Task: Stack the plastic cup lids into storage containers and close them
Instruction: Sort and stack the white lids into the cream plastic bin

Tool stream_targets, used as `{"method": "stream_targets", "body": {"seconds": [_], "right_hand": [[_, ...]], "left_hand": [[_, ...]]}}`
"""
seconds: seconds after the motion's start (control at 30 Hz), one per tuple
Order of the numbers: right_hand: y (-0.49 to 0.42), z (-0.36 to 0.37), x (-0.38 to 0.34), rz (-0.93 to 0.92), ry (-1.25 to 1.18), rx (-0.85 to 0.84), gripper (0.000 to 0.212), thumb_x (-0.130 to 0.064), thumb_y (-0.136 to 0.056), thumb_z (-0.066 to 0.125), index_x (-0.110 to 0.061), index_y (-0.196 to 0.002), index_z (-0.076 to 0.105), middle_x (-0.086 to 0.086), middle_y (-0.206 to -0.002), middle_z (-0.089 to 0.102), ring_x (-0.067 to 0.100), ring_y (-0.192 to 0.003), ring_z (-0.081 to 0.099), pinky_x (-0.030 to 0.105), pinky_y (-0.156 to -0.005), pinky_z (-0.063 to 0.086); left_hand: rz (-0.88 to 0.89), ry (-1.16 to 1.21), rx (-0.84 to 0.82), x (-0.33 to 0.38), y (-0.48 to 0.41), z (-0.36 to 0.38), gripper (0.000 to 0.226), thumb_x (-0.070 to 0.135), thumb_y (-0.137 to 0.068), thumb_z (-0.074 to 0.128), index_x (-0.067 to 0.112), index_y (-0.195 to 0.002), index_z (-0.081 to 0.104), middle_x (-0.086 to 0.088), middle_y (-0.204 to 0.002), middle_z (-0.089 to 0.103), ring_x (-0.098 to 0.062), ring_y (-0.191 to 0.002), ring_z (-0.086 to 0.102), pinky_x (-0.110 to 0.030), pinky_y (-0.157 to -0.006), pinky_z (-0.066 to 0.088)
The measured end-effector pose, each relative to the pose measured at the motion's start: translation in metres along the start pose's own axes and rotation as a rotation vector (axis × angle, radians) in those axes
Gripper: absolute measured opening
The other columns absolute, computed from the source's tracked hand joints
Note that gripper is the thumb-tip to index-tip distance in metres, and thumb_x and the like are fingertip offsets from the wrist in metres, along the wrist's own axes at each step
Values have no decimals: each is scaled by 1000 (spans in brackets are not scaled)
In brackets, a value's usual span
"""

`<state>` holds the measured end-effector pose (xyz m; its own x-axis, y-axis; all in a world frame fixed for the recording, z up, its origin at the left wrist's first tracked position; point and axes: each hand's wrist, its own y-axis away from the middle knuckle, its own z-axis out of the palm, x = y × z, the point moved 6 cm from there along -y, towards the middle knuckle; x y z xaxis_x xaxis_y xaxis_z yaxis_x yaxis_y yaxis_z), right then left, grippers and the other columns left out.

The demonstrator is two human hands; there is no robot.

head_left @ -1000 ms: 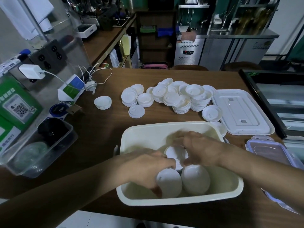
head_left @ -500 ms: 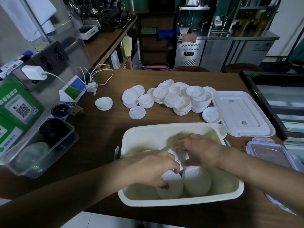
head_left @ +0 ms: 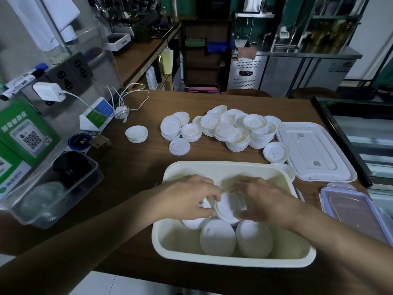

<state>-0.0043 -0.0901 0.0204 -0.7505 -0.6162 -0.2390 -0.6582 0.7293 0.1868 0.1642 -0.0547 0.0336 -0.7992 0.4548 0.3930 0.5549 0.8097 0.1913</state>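
Pinched between left grip and right grip: lid inside tub; lid piles at 12 o'clock, cover at 2, clear box at 9.

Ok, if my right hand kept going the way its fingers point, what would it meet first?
The right hand points left, across the container. It grips a cup lid; pushed on, that lid would likely meet the fingertips of the left hand first, though depth is unclear.
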Motion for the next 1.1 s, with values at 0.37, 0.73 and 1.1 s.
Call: {"method": "stream_targets", "body": {"seconds": [0.37,0.73,1.1], "right_hand": [[-1,-56,-33,-90,-341,177,35,-39,-83,85,-31,-113,69,-23,-107,68,2,-99,65,19,-77,53],[-115,-97,-32,-158,-414,260,24,-28,-84,85,-28,-103,69,-11,-94,70,11,-85,66,30,-75,55],[-240,-41,-16,-151,-192,11,37,-26,-80,84,-27,-112,65,-11,-104,66,10,-94,64,36,-87,55]], "left_hand": [[47,357,296,-33,21,-74,28,39,-86,85,30,-111,77,17,-97,73,-9,-89,70,-19,-73,53],[-221,392,497,-172,21,-100,16,24,-89,83,23,-104,79,10,-91,77,-6,-86,73,-22,-77,58],[-469,153,595,-291,-18,-76,44,27,-84,85,23,-124,68,4,-127,55,-19,-118,58,-43,-109,45]]}}
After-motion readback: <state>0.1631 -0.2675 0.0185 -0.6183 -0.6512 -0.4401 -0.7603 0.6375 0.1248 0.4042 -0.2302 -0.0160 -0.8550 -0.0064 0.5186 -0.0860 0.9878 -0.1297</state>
